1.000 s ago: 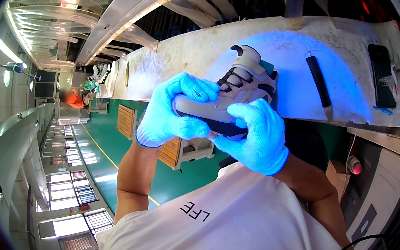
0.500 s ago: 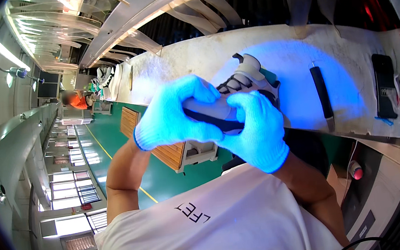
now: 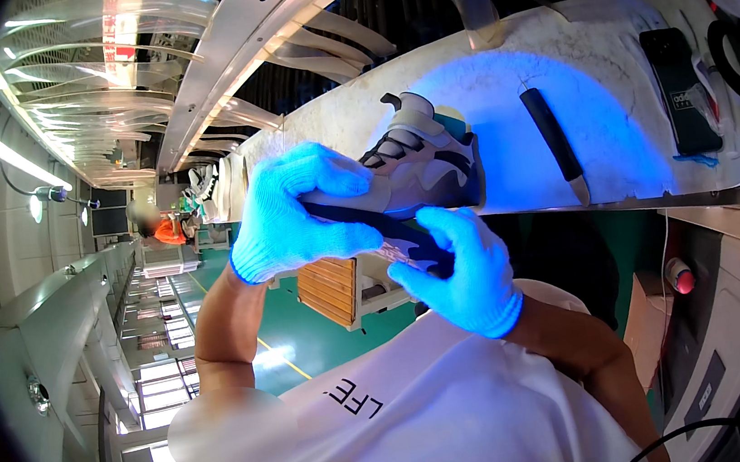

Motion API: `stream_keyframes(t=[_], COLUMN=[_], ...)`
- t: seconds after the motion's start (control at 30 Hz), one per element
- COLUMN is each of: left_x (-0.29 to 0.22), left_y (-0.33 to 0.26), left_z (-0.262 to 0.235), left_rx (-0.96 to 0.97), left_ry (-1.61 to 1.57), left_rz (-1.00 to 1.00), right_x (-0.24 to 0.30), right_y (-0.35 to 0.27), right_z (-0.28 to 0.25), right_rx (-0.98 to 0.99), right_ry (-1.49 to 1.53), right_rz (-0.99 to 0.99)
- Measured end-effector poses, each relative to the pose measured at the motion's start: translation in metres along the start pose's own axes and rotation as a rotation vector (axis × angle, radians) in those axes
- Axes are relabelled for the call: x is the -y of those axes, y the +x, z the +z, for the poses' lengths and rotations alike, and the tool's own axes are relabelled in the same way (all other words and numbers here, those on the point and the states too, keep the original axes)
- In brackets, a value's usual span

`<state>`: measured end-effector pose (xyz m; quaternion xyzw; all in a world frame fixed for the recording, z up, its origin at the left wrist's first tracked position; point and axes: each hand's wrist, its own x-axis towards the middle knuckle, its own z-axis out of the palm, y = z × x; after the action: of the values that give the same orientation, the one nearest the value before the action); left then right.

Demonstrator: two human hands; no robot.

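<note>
The person wore a white T-shirt [image 3: 409, 409] with dark letters on the front, and a thin black cable [image 3: 676, 435] bent across the low right. The left hand [image 3: 290, 211] and the right hand [image 3: 468, 273] both wore knit gloves [image 3: 266, 243] that looked bright blue in the light. The left hand was closed on the toe of a grey sneaker [image 3: 425, 156], with its fingers over the top and its thumb lower down, along the sole [image 3: 403, 244]. The right hand was at the side of the sneaker. Its thumb and finger stood apart, with the dark sole edge between them, but I could not tell if they squeezed it. The sneaker had black laces, and its heel pointed right. Its back part showed over the pale workbench [image 3: 330, 117], and its toe stuck out past the near edge. I could not tell if it touched the bench. A black-handled tool [image 3: 548, 130] with a pointy tip lay to the right, apart from the sneaker. A black phone [image 3: 678, 86] lay farther right. Past the left arm, a wooden slatted stand [image 3: 327, 292] stood on the green floor [image 3: 290, 327]. Far off, light-coloured shoes [image 3: 206, 190] sat in a row, near a person in an orange top [image 3: 171, 231].
</note>
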<state>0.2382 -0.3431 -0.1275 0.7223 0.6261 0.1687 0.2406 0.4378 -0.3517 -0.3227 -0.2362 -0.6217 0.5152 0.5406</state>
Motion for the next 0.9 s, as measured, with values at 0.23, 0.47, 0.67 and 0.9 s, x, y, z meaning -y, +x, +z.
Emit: stream_keyframes(t=[0.23,0.47,0.67,0.9], left_x=[0.005,0.022,0.038,0.043], left_y=[0.004,0.004,0.001,0.020], left_z=[-0.008,-0.012,-0.024,-0.034], left_rx=[0.049,0.042,0.122,0.453], left_ry=[0.071,0.008,-0.045,0.088], left_rz=[0.085,0.117,-0.023,-0.471], right_x=[-0.020,-0.030,-0.031,-0.030], right_y=[0.025,0.032,0.046,0.050], right_z=[-0.007,-0.010,0.000,0.023], right_rx=[0.009,0.136,0.220,0.255], right_ry=[-0.056,-0.104,-0.108,-0.211], right_rz=[-0.037,-0.022,0.062,0.043])
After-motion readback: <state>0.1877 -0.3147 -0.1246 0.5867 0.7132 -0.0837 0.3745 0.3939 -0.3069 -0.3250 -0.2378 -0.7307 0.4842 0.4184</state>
